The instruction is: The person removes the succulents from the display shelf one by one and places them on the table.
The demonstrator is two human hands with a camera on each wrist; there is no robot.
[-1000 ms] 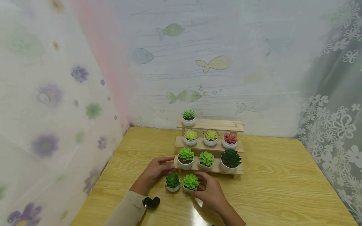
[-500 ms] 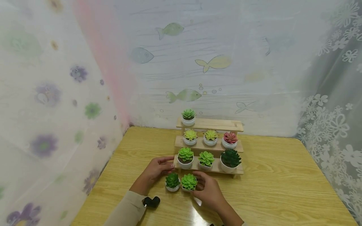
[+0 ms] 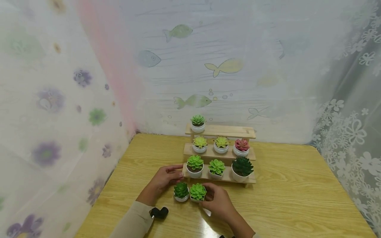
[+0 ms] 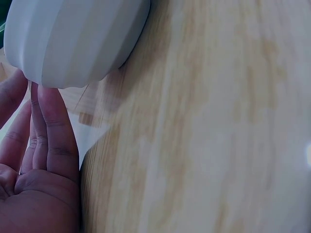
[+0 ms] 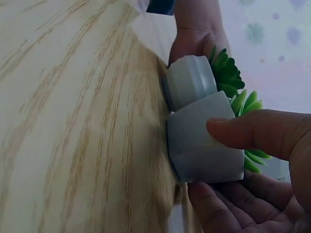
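My right hand [image 3: 218, 200] pinches a bright green succulent [image 3: 197, 191] in a white angular pot. In the right wrist view, the thumb lies on one side of that pot [image 5: 204, 136] and fingers are at another. Close to its left stands a dark green succulent [image 3: 181, 190] in a round white ribbed pot [image 4: 77, 39]. My left hand [image 3: 165, 178] is at the left end of the three-tier wooden plant stand [image 3: 227, 177], fingertips right at the bottom shelf. Its fingers are nearly straight in the left wrist view, with their tips partly hidden behind the ribbed pot.
On the bottom shelf are two light green succulents [image 3: 195, 162] and a large dark green one [image 3: 242, 167]. Two yellow-green succulents [image 3: 221, 142] and a red one [image 3: 242, 145] occupy the middle shelf. A pale green succulent [image 3: 197, 120] stands top left. Everything rests on a wooden table [image 3: 291, 185].
My right hand has shifted the bright green succulent slightly left, closer to the dark green one. The left hand has stayed at the stand's end.
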